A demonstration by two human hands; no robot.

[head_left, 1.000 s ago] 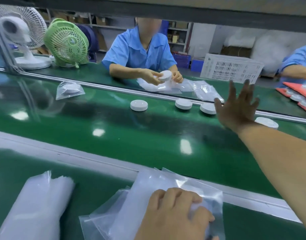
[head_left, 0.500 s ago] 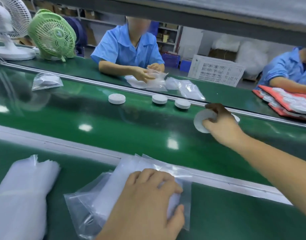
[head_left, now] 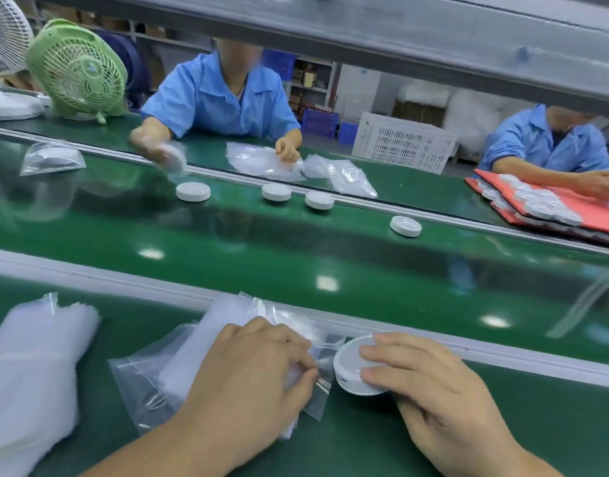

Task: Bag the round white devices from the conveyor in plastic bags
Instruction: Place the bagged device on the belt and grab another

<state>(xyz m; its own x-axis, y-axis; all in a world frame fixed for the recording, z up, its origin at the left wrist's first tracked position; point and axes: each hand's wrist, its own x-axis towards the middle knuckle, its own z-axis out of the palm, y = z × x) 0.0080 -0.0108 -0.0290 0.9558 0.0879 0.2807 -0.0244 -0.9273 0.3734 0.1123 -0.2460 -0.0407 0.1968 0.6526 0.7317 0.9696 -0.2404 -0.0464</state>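
Holding round white device [head_left: 347, 368] beside plastic bag [head_left: 148, 376], right hand [head_left: 434, 390] fingers clamped round it; left hand [head_left: 248, 383] fingers pinch bag edge. Next likely: spread mouth, slide device in.

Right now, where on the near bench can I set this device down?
Bare bench right of the right hand, under the near rail; a narrow strip between white bag stack and clear bag pile. Crowded around left hand and device.

White fan [head_left: 3, 46] half off the left edge; round white device [head_left: 347, 365] partly under the right hand [head_left: 434, 390].
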